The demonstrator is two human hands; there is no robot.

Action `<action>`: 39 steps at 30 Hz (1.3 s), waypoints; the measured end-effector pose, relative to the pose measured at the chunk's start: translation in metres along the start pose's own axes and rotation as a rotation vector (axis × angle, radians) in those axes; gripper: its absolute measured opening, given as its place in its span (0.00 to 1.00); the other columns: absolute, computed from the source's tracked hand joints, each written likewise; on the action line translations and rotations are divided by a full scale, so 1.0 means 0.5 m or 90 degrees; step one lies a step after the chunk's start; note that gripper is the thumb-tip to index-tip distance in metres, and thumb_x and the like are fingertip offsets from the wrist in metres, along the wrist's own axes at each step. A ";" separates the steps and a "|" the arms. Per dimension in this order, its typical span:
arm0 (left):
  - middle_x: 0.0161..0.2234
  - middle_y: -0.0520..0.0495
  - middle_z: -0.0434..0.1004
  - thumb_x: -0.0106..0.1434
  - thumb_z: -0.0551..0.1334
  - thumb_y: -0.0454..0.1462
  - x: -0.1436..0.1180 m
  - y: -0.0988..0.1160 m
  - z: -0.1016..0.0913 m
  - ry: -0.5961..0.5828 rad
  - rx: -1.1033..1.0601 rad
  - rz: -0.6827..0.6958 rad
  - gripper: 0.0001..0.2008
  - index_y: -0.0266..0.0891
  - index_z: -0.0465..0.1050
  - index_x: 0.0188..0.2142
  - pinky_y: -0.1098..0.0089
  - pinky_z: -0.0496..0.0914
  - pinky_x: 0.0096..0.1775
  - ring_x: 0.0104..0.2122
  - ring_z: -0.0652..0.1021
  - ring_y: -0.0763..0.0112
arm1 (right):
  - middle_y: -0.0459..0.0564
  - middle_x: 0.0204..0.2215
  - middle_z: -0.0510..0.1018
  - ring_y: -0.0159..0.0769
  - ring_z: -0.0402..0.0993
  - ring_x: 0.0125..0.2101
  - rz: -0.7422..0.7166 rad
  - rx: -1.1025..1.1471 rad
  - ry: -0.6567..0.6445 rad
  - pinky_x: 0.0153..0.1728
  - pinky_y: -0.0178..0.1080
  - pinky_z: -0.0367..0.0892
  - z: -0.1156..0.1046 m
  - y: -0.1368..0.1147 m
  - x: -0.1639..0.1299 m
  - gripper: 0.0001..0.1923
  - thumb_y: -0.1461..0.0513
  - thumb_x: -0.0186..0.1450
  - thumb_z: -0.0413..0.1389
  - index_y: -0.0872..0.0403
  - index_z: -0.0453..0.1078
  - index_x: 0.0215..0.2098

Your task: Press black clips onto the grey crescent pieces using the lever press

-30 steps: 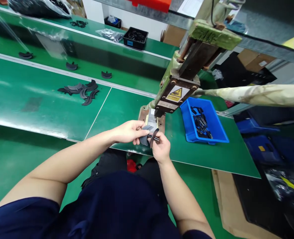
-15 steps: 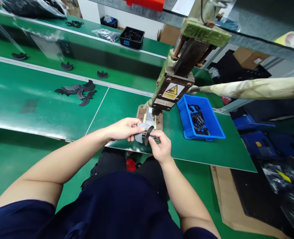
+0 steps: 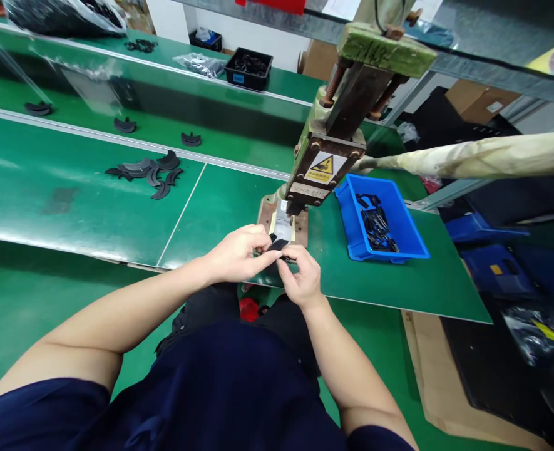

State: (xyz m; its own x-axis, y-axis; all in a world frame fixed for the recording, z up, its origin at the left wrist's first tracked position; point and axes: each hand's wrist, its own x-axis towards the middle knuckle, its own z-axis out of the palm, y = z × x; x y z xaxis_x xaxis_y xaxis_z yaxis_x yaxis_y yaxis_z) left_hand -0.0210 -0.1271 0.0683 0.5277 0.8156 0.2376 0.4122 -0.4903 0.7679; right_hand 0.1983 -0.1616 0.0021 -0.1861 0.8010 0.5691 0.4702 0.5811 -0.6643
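Note:
Between my two hands is a dark curved plastic part [image 3: 277, 245], at the front of the press's base [image 3: 301, 228]. My left hand [image 3: 243, 252] grips its left side with thumb and fingers, and covers much of it. On the other side, my right hand [image 3: 301, 274] pinches the part's near right edge. Right above and behind my fingers stands a green hand press [image 3: 326, 163], its ram over a light metal fixture [image 3: 283, 224]. Several similar curved parts [image 3: 152, 172] lie in a loose pile on the bench to the left.
A blue bin [image 3: 410, 235] with small black pieces sits right of the press. The press's wrapped lever [image 3: 483, 153] sticks out to the right. Single curved parts [image 3: 191, 139] are spaced along the green conveyor belt [image 3: 239, 147]. Behind it stands a black bin [image 3: 248, 69].
My hands have come closer together. The part has been turned, so its grey broad face no longer shows and a dark edge faces up. My left thumb now reaches across toward my right fingers.

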 end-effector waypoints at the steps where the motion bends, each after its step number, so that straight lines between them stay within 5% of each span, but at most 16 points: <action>1: 0.29 0.49 0.67 0.71 0.64 0.45 0.000 0.002 0.004 0.002 0.005 -0.004 0.19 0.41 0.66 0.26 0.66 0.64 0.35 0.32 0.70 0.67 | 0.51 0.40 0.83 0.38 0.80 0.40 -0.005 -0.002 -0.004 0.43 0.45 0.78 0.000 0.000 0.001 0.08 0.59 0.70 0.59 0.48 0.74 0.47; 6: 0.29 0.51 0.65 0.71 0.65 0.46 0.000 0.003 0.012 -0.013 -0.014 -0.035 0.20 0.40 0.64 0.25 0.68 0.60 0.33 0.29 0.68 0.70 | 0.50 0.39 0.84 0.38 0.80 0.40 -0.048 0.004 -0.016 0.42 0.44 0.76 -0.004 0.000 0.003 0.08 0.62 0.68 0.62 0.48 0.75 0.45; 12: 0.27 0.54 0.60 0.70 0.66 0.49 0.003 -0.015 0.017 -0.083 -0.208 -0.113 0.24 0.40 0.60 0.25 0.71 0.60 0.32 0.29 0.64 0.73 | 0.50 0.40 0.84 0.39 0.82 0.42 -0.055 0.042 0.012 0.44 0.47 0.78 -0.009 -0.007 -0.016 0.10 0.61 0.67 0.62 0.46 0.75 0.47; 16: 0.32 0.54 0.69 0.62 0.74 0.50 -0.002 -0.019 0.024 -0.034 -0.345 -0.183 0.20 0.41 0.70 0.39 0.73 0.64 0.32 0.29 0.68 0.75 | 0.51 0.41 0.84 0.41 0.82 0.42 -0.014 0.063 0.024 0.45 0.50 0.79 -0.008 -0.007 -0.023 0.09 0.59 0.69 0.61 0.46 0.76 0.48; 20: 0.29 0.53 0.73 0.63 0.72 0.57 -0.007 -0.047 0.029 -0.153 -0.484 -0.256 0.24 0.38 0.75 0.40 0.75 0.64 0.26 0.24 0.70 0.76 | 0.50 0.42 0.83 0.39 0.82 0.43 0.019 0.077 -0.004 0.47 0.47 0.80 -0.015 -0.004 -0.017 0.11 0.60 0.69 0.61 0.45 0.77 0.50; 22: 0.25 0.54 0.71 0.63 0.73 0.56 0.004 -0.086 0.024 -0.101 -0.497 -0.292 0.24 0.37 0.74 0.35 0.76 0.62 0.23 0.21 0.68 0.78 | 0.51 0.44 0.82 0.39 0.81 0.46 0.049 0.071 0.000 0.49 0.47 0.80 -0.027 0.005 -0.018 0.16 0.60 0.70 0.61 0.45 0.75 0.55; 25: 0.23 0.52 0.72 0.64 0.75 0.49 0.056 -0.175 0.004 0.113 -0.534 -0.410 0.20 0.36 0.74 0.33 0.78 0.64 0.22 0.20 0.70 0.79 | 0.52 0.46 0.80 0.40 0.80 0.47 0.097 0.055 0.047 0.50 0.50 0.80 -0.059 0.029 -0.029 0.18 0.60 0.71 0.59 0.46 0.72 0.58; 29: 0.26 0.46 0.78 0.66 0.74 0.35 0.197 -0.296 -0.042 0.308 -0.575 -0.562 0.12 0.35 0.71 0.37 0.75 0.73 0.26 0.21 0.77 0.75 | 0.52 0.44 0.79 0.41 0.81 0.45 0.131 0.016 0.095 0.48 0.51 0.81 -0.107 0.061 -0.050 0.14 0.60 0.71 0.58 0.46 0.73 0.55; 34: 0.30 0.45 0.80 0.72 0.68 0.33 0.394 -0.380 -0.101 0.396 -0.573 -0.527 0.08 0.33 0.71 0.45 0.73 0.77 0.35 0.27 0.80 0.74 | 0.53 0.43 0.80 0.44 0.82 0.43 0.152 -0.055 0.104 0.45 0.53 0.82 -0.148 0.073 -0.056 0.12 0.58 0.70 0.59 0.45 0.75 0.52; 39: 0.34 0.42 0.81 0.70 0.67 0.28 0.428 -0.437 -0.102 0.390 -0.594 -0.478 0.09 0.31 0.72 0.48 0.68 0.80 0.45 0.35 0.83 0.70 | 0.54 0.45 0.81 0.46 0.81 0.46 0.200 -0.164 0.119 0.49 0.56 0.81 -0.229 0.104 -0.028 0.12 0.52 0.69 0.60 0.44 0.76 0.49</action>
State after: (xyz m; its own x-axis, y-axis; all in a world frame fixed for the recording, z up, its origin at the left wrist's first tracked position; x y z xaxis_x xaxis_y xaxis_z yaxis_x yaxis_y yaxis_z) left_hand -0.0362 0.1701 -0.0182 -0.1175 0.9178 -0.3793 -0.3320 0.3236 0.8860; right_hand 0.3242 -0.1591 0.0151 0.1485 0.8792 0.4528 0.6824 0.2403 -0.6903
